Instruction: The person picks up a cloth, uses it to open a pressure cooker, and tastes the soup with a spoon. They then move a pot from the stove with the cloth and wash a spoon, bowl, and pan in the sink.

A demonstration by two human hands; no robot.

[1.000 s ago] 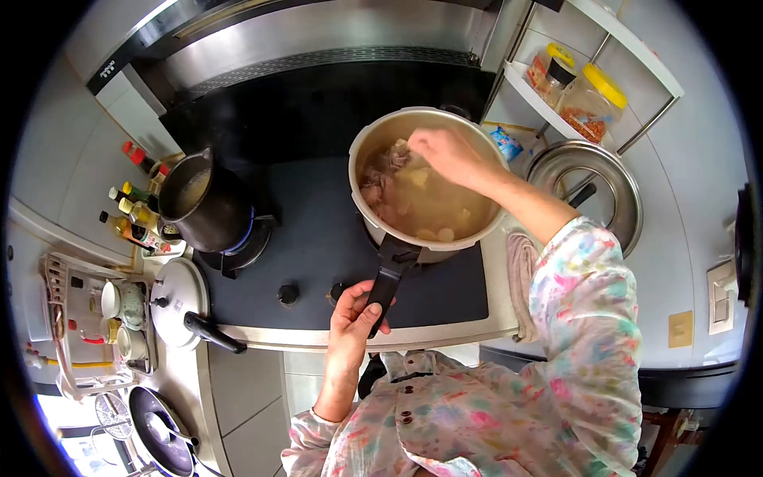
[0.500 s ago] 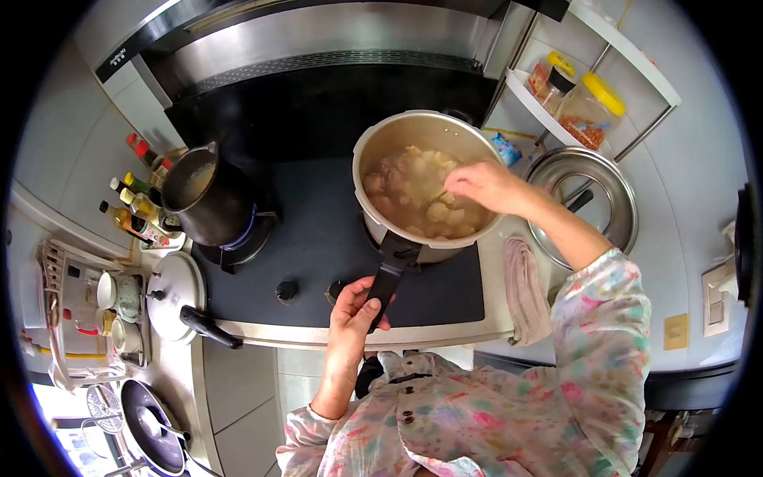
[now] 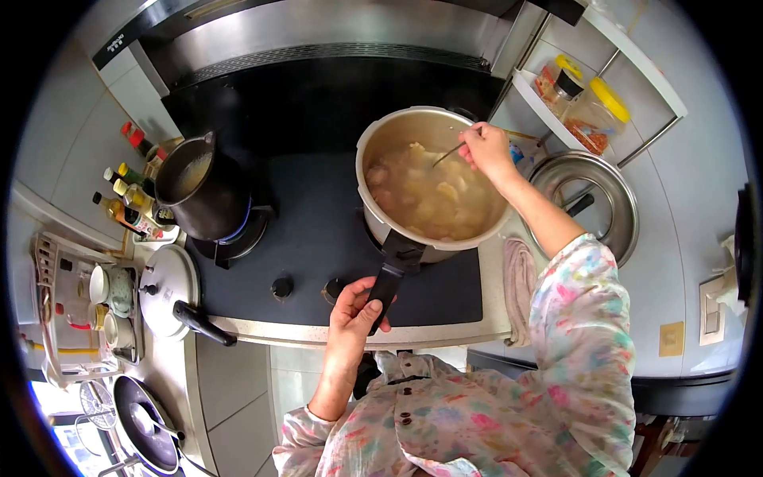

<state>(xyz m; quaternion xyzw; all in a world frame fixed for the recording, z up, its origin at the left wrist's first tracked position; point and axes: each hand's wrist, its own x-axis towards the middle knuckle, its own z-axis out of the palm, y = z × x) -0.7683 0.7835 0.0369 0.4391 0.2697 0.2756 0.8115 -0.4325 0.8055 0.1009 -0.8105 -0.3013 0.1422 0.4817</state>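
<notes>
Pot (image 3: 421, 126) sits on the stove (image 3: 310, 199), its handle (image 3: 388, 278) wrapped by the left hand (image 3: 354, 310) in front; the right hand (image 3: 486, 149) has moved toward its back-right side — pinching a thin utensil (image 3: 447, 155) dipped in broth (image 3: 409, 208) — so stirring seems ongoing.

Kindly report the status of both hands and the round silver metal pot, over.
Left hand closed on long black handle of pot. Right hand holding thin dark utensil, angled down toward cloudy broth. Pot uncovered; no obstruction visible.
</notes>
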